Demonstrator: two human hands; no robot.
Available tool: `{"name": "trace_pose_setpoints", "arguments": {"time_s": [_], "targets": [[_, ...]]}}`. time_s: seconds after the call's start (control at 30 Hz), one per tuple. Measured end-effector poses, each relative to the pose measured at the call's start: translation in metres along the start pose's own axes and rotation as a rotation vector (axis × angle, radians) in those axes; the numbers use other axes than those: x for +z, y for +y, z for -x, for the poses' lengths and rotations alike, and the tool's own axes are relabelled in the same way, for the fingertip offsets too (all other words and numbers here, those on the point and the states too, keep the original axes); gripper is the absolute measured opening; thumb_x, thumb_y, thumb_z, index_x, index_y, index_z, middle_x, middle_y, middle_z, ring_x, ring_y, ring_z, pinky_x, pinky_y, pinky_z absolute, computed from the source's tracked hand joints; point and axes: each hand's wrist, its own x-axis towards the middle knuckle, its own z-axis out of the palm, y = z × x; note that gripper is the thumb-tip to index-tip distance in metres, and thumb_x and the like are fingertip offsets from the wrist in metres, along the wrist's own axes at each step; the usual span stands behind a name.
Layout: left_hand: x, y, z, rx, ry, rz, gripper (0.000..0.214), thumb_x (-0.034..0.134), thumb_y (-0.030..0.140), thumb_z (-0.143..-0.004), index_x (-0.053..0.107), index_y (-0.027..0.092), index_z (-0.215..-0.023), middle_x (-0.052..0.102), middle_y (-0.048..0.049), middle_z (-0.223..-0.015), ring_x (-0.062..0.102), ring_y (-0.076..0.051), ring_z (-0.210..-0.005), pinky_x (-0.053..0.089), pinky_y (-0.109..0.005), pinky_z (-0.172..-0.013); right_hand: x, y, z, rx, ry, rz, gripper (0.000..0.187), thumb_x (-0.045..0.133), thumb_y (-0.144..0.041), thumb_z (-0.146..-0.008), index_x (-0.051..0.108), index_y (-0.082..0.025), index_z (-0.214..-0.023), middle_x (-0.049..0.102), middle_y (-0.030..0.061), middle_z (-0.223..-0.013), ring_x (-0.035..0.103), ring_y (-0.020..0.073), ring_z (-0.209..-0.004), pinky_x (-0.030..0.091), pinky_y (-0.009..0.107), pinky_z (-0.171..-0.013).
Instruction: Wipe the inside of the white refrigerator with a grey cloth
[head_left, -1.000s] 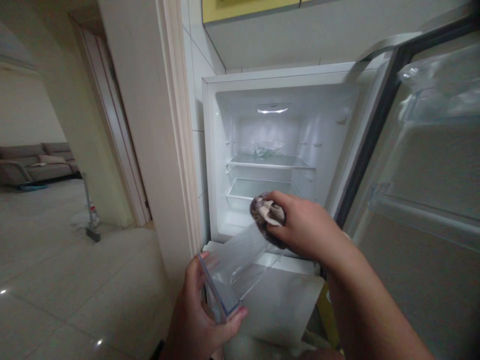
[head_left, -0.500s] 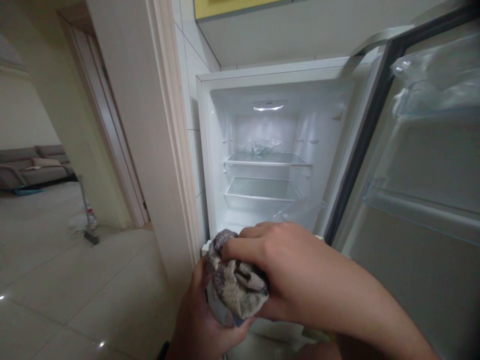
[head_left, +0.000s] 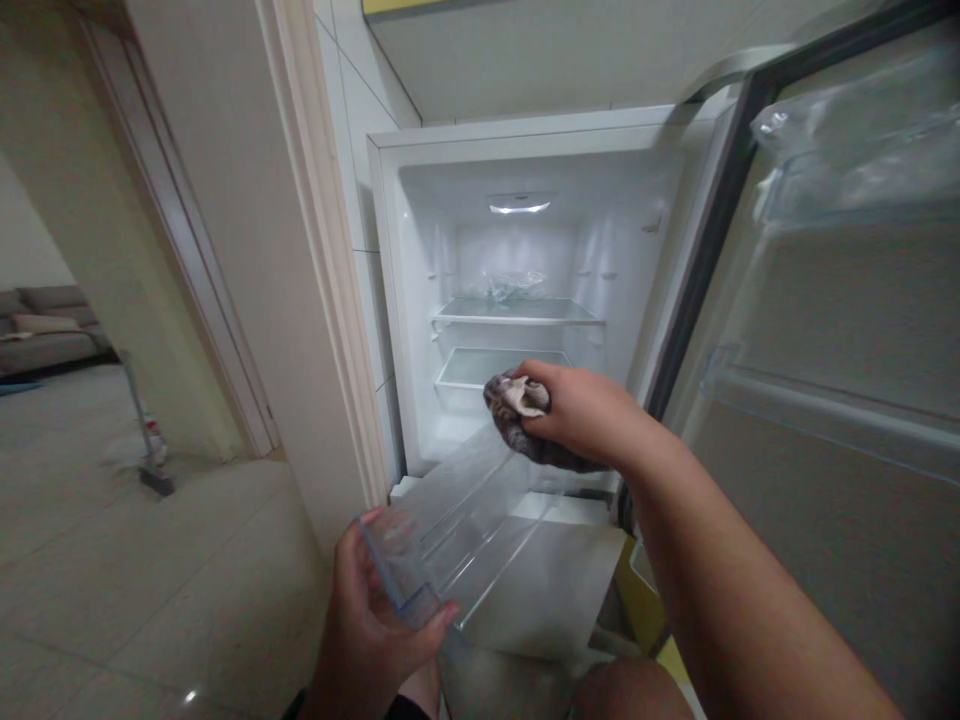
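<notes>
A clear plastic fridge door bin lies tilted in front of me, its near end gripped by my left hand with fingers below and thumb over the edge. Bunched in my right hand is a grey-brown cleaning cloth, held at the bin's far end. Whether the cloth presses on the plastic there I cannot tell. Behind them stands the open refrigerator, lit inside, with glass shelves and a crumpled clear plastic bag on the upper one.
The fridge door stands open at the right, with a clear rack and plastic wrap on it. A door frame rises close on the left. Beyond it are a broom and a sofa.
My right hand has moved forward and up with the cloth, away from my left hand. The bin now shows stretched between my hands. The view has shifted slightly right.
</notes>
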Motion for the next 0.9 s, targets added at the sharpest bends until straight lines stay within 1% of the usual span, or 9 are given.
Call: {"name": "trace_pose_setpoints", "arguments": {"time_s": [0.13,0.23,0.37,0.47,0.53,0.6,0.67,0.77,0.9], "targets": [[-0.003,0.005,0.0,-0.005,0.013,0.007,0.089,0.091,0.031,-0.057,0.047,0.021,-0.134,0.068,-0.0131,-0.122,0.071,-0.029,-0.109,0.062,-0.042,-0.091,0.003,0.037,-0.025,0.217,0.055,0.004,0.044,0.062,-0.045,-0.075,0.066,-0.03,-0.116,0.077,0.0092,-0.101,0.067,0.0295,-0.085,0.037,0.034,-0.063],[-0.004,0.007,-0.002,-0.024,0.014,0.03,0.089,0.092,0.034,-0.057,0.047,0.022,-0.133,0.067,-0.0128,-0.121,0.071,-0.029,-0.107,0.063,-0.041,-0.088,0.003,0.051,-0.038,0.311,0.096,0.006,0.043,0.062,-0.046,-0.074,0.067,-0.027,-0.113,0.077,0.0127,-0.104,0.067,0.0319,-0.086,0.04,0.037,-0.065],[-0.006,0.006,-0.003,-0.069,0.05,0.124,0.09,0.094,0.035,-0.054,0.049,0.023,-0.131,0.067,-0.0121,-0.12,0.071,-0.03,-0.108,0.063,-0.043,-0.09,0.006,0.062,-0.048,0.423,0.156,-0.012,0.049,0.062,-0.048,-0.075,0.067,-0.027,-0.119,0.076,0.0156,-0.108,0.069,0.0347,-0.09,0.047,0.041,-0.071],[-0.009,0.0,-0.005,-0.142,0.082,0.179,0.093,0.096,0.033,-0.049,0.05,0.023,-0.13,0.066,-0.012,-0.122,0.07,-0.032,-0.113,0.062,-0.043,-0.094,0.015,0.066,-0.043,0.536,0.324,-0.058,0.052,0.063,-0.049,-0.076,0.066,-0.025,-0.122,0.076,0.0167,-0.106,0.069,0.0357,-0.093,0.05,0.044,-0.076],[-0.014,-0.008,-0.009,-0.191,0.105,0.214,0.094,0.096,0.032,-0.048,0.05,0.024,-0.13,0.066,-0.0115,-0.123,0.069,-0.031,-0.114,0.061,-0.041,-0.094,0.026,0.064,-0.032,0.554,0.522,-0.163,0.052,0.063,-0.048,-0.077,0.065,-0.026,-0.124,0.077,0.0137,-0.106,0.069,0.0336,-0.095,0.051,0.043,-0.08],[-0.019,-0.018,-0.014,-0.237,0.141,0.257,0.092,0.096,0.031,-0.048,0.05,0.026,-0.128,0.066,-0.0099,-0.123,0.071,-0.029,-0.109,0.062,-0.037,-0.089,0.041,0.062,-0.014,0.494,0.706,-0.339,0.05,0.064,-0.044,-0.078,0.064,-0.027,-0.125,0.076,0.0098,-0.107,0.069,0.0294,-0.096,0.052,0.04,-0.083],[-0.025,-0.029,-0.019,-0.302,0.191,0.31,0.089,0.096,0.03,-0.049,0.05,0.028,-0.125,0.066,-0.0075,-0.122,0.073,-0.026,-0.101,0.063,-0.035,-0.082,0.06,0.06,0.008,0.415,0.808,-0.537,0.048,0.066,-0.042,-0.075,0.065,-0.024,-0.12,0.075,0.0076,-0.103,0.069,0.0255,-0.092,0.053,0.037,-0.083],[-0.034,-0.043,-0.026,-0.452,0.237,0.338,0.078,0.095,0.032,-0.05,0.056,0.028,-0.117,0.069,-0.0057,-0.119,0.075,-0.025,-0.094,0.062,-0.03,-0.072,0.092,0.061,0.045,0.404,0.786,-0.766,0.047,0.072,-0.042,-0.071,0.066,-0.02,-0.112,0.073,0.0053,-0.094,0.068,0.0223,-0.084,0.054,0.035,-0.08],[-0.044,-0.059,-0.028,-0.66,0.222,0.393,0.07,0.092,0.039,-0.058,0.058,0.029,-0.118,0.07,-0.0052,-0.117,0.076,-0.029,-0.093,0.062,-0.034,-0.063,0.138,0.069,0.102,0.544,0.623,-0.937,0.051,0.078,-0.048,-0.066,0.067,-0.022,-0.109,0.076,0.0067,-0.099,0.071,0.0246,-0.089,0.056,0.038,-0.086]]}}
